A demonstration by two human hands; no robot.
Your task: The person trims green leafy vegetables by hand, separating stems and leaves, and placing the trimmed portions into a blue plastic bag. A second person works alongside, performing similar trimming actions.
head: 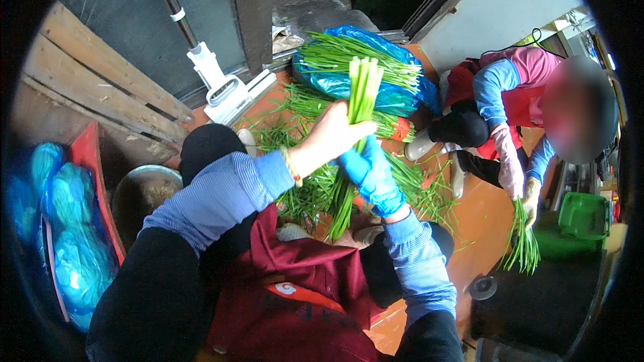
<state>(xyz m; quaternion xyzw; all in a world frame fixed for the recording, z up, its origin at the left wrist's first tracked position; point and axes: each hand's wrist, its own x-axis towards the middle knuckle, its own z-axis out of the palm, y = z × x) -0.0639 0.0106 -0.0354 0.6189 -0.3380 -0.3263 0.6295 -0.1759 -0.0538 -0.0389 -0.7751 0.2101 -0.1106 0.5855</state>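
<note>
My bare left hand (324, 138) grips the middle of a bunch of garlic chives (366, 88), pale cut ends up. Just below it, my right hand (373, 173), in a blue disposable glove, closes around the same bunch. The leafy tips hang down towards the floor between my knees. Beneath my hands lies a loose heap of chive leaves (309, 201). Beyond them is a bundle of chives tied with a red band (401, 129). More chives rest on a blue plastic bag (322, 80) behind it.
At the right, a co-worker (503, 85) bends over, holding another chive bunch (523, 246) near a green basket (583, 216). A floor cleaner head (226, 98) stands by the door at left. A metal bucket (146, 186) and blue bags (80, 241) sit beside my left leg.
</note>
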